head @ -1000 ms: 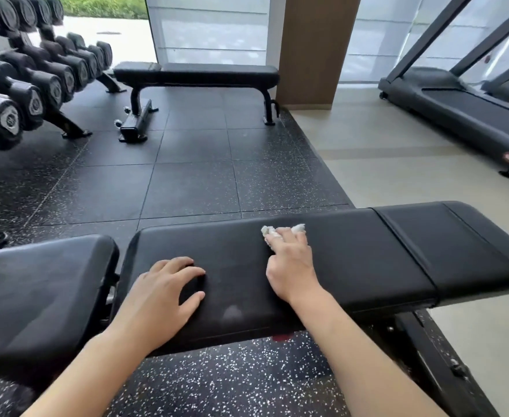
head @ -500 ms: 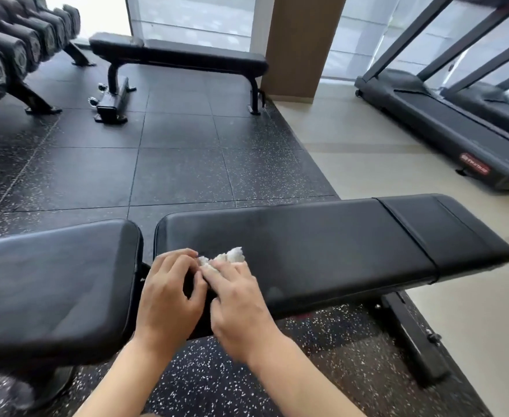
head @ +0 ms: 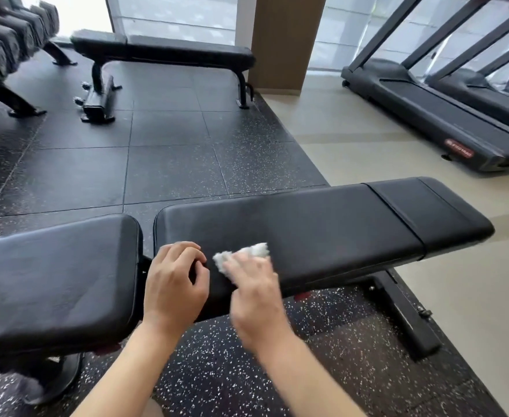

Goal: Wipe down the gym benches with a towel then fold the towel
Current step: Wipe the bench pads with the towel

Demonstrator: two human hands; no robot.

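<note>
A black padded gym bench (head: 322, 233) runs across in front of me, its separate seat pad (head: 54, 275) to the left. My right hand (head: 254, 291) presses a small crumpled white towel (head: 247, 254) onto the long pad near its left end; the hand is motion-blurred. Most of the towel lies hidden under the fingers. My left hand (head: 175, 284) rests on the pad's left end beside it, fingers curled, holding nothing. A second black bench (head: 163, 52) stands further back.
A dumbbell rack (head: 3, 55) lines the far left. Treadmills (head: 433, 112) stand at the right on beige floor. A brown pillar (head: 286, 40) rises behind the far bench. Speckled black rubber tiles (head: 169, 170) cover the floor between the benches.
My right hand has swept the towel left along the pad to meet the left hand, then back a little to the right. The left hand's fingers have curled in.
</note>
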